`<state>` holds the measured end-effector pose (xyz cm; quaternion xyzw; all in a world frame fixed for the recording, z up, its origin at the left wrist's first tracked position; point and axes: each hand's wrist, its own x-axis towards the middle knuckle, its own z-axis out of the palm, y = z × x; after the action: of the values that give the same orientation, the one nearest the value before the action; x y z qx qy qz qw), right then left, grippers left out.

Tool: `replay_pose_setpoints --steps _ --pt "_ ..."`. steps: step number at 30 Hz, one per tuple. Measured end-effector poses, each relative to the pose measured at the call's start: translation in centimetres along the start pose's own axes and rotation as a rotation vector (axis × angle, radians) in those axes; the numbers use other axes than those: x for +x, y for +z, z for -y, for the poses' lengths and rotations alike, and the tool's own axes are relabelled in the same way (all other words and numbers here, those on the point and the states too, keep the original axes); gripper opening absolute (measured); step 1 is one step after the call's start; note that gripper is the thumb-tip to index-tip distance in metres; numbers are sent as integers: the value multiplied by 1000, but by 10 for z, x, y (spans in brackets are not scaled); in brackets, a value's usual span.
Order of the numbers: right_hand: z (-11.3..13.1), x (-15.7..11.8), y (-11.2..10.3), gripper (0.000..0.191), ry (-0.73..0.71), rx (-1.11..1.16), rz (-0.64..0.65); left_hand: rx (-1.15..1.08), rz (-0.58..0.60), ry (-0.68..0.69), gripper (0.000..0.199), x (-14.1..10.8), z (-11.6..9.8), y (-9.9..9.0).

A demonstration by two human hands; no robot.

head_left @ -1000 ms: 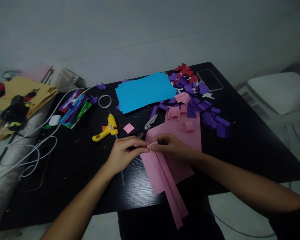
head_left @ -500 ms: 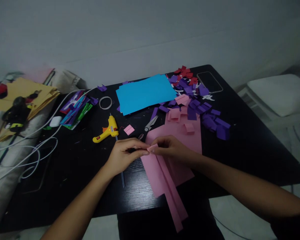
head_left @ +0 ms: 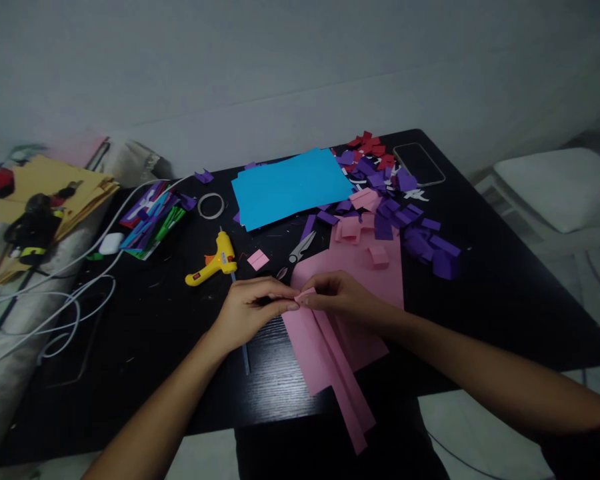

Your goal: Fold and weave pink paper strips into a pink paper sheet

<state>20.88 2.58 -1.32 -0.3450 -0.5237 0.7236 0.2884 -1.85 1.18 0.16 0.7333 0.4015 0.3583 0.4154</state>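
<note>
Carefully, both hands pinch the top end of a folded pink strip [head_left: 343, 373].
Close together above the near part of the black table [head_left: 145, 360], the left hand [head_left: 243, 310] and right hand [head_left: 343, 297] are closed at the fingertips on the strip's end, which slants down past the table's near edge; a larger pink sheet [head_left: 380, 287] lies beneath the right hand. Beyond the left hand lie a yellow glue gun [head_left: 214, 260], a small pink square [head_left: 258, 259] and open scissors [head_left: 303, 247], their handles partly hidden. Farther back, blue sheets [head_left: 295, 187] sit beside scattered purple pieces [head_left: 420, 243] and red pieces [head_left: 367, 143], with a phone [head_left: 419, 164] near the far right corner and a ring [head_left: 211, 206] left of the blue sheets.
</note>
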Motion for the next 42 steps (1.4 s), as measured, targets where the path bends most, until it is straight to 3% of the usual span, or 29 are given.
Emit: replay_pose_setpoints --steps 42 --pt "-5 1 1 29 -3 -54 -20 -11 47 -43 13 1 -1 -3"
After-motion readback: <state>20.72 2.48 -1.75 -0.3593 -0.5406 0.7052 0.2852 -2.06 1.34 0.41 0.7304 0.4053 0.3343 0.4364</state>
